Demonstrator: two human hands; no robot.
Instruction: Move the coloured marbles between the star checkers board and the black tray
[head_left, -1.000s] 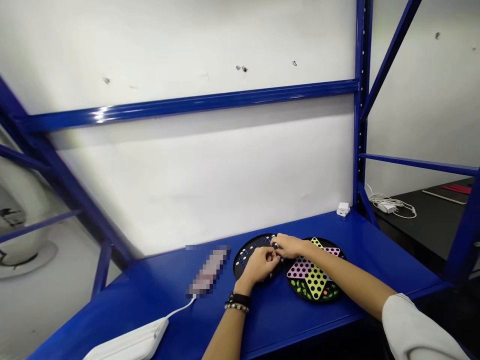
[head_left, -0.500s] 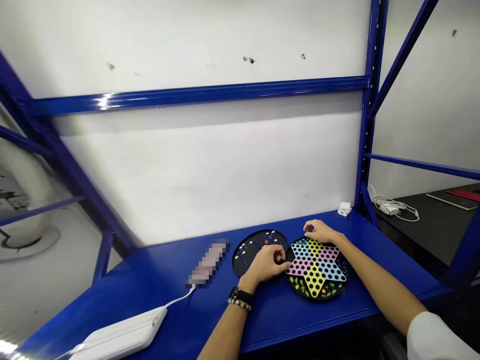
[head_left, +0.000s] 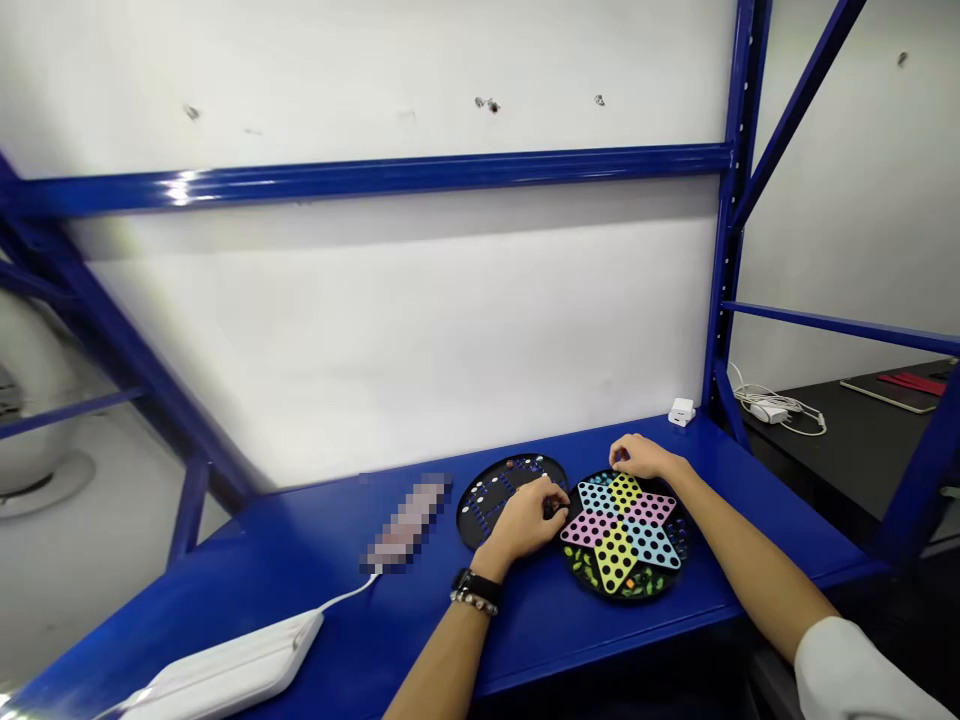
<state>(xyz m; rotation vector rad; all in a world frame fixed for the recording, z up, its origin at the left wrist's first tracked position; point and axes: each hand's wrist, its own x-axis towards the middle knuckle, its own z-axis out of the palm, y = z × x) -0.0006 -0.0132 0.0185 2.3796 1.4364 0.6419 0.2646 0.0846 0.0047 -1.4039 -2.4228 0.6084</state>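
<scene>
Chinese checkers board point(head_left: 619, 535) on blue bench point(head_left: 420, 640). At board's far rim, right hand point(head_left: 641, 457): grip open, resting on rim. Just left of board, left hand point(head_left: 525, 527): grip curled above black round tray point(head_left: 480, 505); contents of grip not discernible.

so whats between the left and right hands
In the head view, the cyan and yellow points of the Chinese checkers board lie between the left hand and the right hand.

The shelf point(head_left: 525, 640) is glossy painted steel, the checkers board point(head_left: 619, 530) smooth, probably plastic.
</scene>
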